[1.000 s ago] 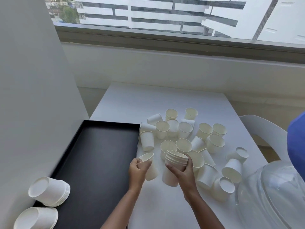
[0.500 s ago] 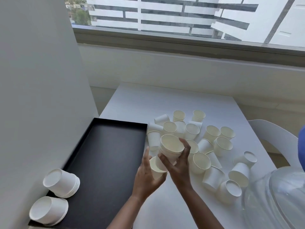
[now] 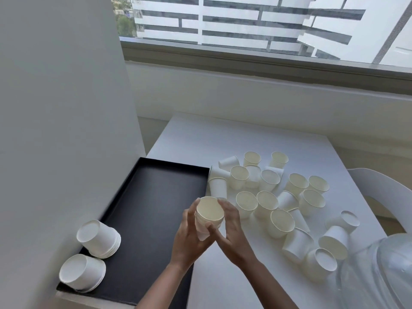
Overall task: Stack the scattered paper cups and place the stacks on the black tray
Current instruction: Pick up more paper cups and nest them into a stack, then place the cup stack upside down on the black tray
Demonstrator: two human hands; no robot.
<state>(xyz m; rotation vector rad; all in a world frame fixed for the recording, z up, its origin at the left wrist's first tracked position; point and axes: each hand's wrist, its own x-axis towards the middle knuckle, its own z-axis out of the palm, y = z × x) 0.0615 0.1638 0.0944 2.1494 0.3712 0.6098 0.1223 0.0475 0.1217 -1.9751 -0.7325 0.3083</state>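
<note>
White surface [image 3: 245, 141] by a window; black tray [image 3: 156, 197] at its left edge, against a grey wall
- Done: two stacks on the tray's near left corner, both lying on their sides, bases toward the camera: one stack [image 3: 99, 239] just beyond the other [image 3: 82, 273], close together
- In hand: a third stack [image 3: 208, 216], mouth up, held above the seam between tray and surface. Left hand [image 3: 189, 239] cups it from the left and below, fingers spread; right hand [image 3: 231, 228] closes on it from the right, thumb across the lower wall
- Left: loose cups [image 3: 267, 197] scattered right of the tray, roughly twenty, some upright, some upturned, some tipped
- Judgement: well under half done; most cups unstacked, held stack not yet placed
</note>
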